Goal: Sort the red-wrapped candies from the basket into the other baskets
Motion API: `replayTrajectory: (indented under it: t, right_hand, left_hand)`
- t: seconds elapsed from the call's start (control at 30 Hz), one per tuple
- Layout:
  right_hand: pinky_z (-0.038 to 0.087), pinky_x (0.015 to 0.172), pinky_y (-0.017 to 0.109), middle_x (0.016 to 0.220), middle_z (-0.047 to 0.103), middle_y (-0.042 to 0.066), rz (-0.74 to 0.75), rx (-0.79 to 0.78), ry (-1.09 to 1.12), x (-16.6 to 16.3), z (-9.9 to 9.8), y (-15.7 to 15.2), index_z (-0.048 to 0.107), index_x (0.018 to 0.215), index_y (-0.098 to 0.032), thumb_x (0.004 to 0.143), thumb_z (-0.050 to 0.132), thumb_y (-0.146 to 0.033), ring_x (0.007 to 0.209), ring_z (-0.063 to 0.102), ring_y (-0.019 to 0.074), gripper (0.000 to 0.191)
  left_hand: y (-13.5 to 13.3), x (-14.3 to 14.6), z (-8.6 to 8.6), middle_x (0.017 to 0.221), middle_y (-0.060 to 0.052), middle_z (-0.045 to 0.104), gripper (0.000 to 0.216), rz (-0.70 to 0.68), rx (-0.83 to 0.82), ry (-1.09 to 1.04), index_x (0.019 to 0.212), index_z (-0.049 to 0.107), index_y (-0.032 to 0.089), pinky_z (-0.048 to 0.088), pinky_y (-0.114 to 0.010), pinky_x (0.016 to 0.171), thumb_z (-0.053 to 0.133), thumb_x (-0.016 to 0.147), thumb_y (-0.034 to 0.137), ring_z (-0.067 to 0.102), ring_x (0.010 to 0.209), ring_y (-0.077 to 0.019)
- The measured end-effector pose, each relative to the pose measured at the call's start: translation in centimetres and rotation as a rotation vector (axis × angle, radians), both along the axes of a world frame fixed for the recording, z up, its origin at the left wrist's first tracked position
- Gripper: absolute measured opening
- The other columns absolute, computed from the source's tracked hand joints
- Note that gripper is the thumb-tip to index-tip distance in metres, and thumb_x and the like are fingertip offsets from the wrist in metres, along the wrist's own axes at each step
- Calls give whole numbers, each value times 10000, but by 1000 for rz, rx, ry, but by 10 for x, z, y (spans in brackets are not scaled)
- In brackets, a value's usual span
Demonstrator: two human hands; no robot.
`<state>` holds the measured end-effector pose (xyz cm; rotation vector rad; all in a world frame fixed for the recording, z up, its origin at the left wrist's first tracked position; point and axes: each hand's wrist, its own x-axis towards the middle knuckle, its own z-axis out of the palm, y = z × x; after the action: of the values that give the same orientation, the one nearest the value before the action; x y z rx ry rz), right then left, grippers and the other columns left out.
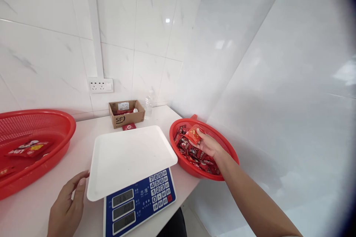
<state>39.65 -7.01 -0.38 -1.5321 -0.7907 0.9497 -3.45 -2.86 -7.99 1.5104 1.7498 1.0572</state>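
My right hand (207, 143) grips a red packet (194, 134) with gold printing, held over the right-hand red basket (231, 149). Beneath it lie many small, dark red wrapped packets (191, 152), partly covered by the hand. Beside the left edge of the weighing scale's white tray (130, 157) is my left hand (68, 205), fingers loosely bent and thumb apart, holding nothing. The bare tray tops the scale, whose blue panel (147, 199) carries number keys and three displays.
At the left stands a larger red basket (72, 127) with red packets inside. A small cardboard box (122, 120) and a clear plastic bottle (149, 104) are near the wall, with a red packet (129, 126) before the box. The white table's (191, 189) right edge runs under the right-hand basket.
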Motion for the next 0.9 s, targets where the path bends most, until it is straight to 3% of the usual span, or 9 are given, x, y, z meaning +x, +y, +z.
replayTrajectory:
  t: [0.1,0.27,0.47,0.57,0.73,0.9]
  right_hand:
    - [507,923,362,1075,694,49,-8,87,45,-19,7,0,605,937,-225,825,617,-352,1051,632,197,170]
    - [525,825,383,843,730,43,102,201,83,-73,20,2,670,836,-182,656,772,-375,849,682,231,283]
    - [494,771,354,767,727,5,241,258,129,-130,15,18,698,807,-183,523,853,-308,737,664,193,347]
    - [481,785,341,747,720,-6,294,267,181,-149,11,29,700,802,-177,507,861,-294,732,656,180,356]
    - [489,801,343,781,722,7,370,253,312,-173,9,39,698,815,-180,573,808,-439,744,659,168,371]
    - [503,755,318,745,707,11,340,251,370,-186,1,39,696,771,-166,614,785,-448,693,651,150,335]
  left_hand:
    - [2,-2,-3,1148,-81,631,454,-19,26,6,1051,573,220,464,-430,935,350,799,525,566,1104,-292]
    - [4,-4,-9,1139,-79,634,448,-14,96,14,1036,578,226,460,-444,914,354,800,534,569,1088,-294]
    - [3,-4,-10,1109,-81,642,457,-22,148,-23,1015,590,219,463,-420,912,377,790,554,569,1076,-286]
    - [3,-4,-9,1101,-90,643,472,-27,167,-25,1018,590,207,461,-414,916,371,795,560,569,1072,-282]
    - [2,-4,-9,1100,-100,645,486,-26,187,-1,1028,592,197,477,-417,889,358,811,564,575,1059,-285]
    - [1,-6,-8,1104,-101,641,479,-35,197,0,1031,595,198,475,-426,889,356,825,559,572,1061,-286]
